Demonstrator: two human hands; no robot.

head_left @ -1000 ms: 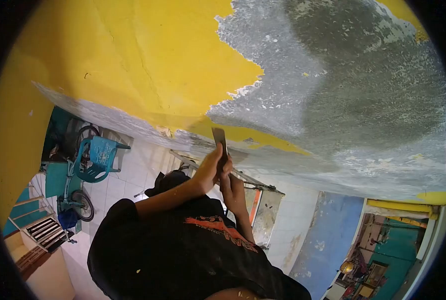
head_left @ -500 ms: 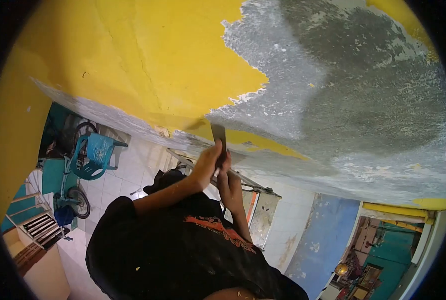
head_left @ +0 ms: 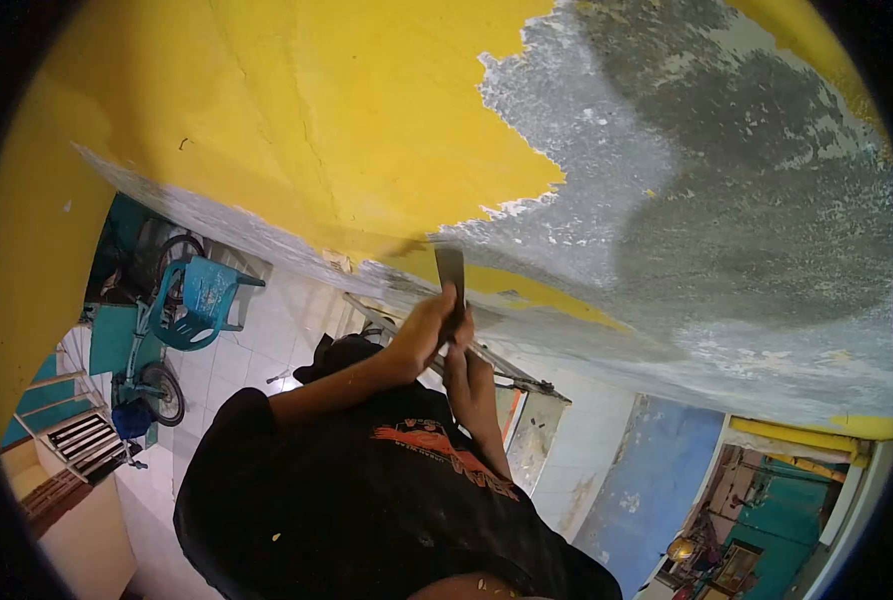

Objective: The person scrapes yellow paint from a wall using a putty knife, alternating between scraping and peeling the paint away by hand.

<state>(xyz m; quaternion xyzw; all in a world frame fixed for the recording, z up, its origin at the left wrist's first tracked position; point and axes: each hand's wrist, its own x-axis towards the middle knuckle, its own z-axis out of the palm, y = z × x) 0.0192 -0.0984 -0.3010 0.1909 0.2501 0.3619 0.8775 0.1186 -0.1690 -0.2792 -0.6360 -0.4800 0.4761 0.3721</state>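
My left hand [head_left: 426, 328] is wrapped around a scraper [head_left: 450, 268] with a flat, dark blade. Just below it, my right hand [head_left: 466, 366] closes around the lower part of the handle, which is mostly hidden by the fingers. The blade points up at the wall, its tip at the ragged lower edge of the yellow paint [head_left: 366, 150]. To the right of that edge lies bare, rough grey plaster [head_left: 736, 220]. A narrow strip of yellow [head_left: 536, 290] runs on beside the blade.
Below, on the white tiled floor [head_left: 251, 345], stand a teal plastic chair [head_left: 206, 295] and a bicycle [head_left: 161, 390]. A metal frame [head_left: 521, 380] is behind my arms. A blue wall section [head_left: 651, 490] and a doorway with a teal wall [head_left: 776, 510] are at lower right.
The view has shifted, so the wall and floor things sit a little further right. The scraper has moved slightly right and up in view, still in both hands, its tip nearer the paint edge.
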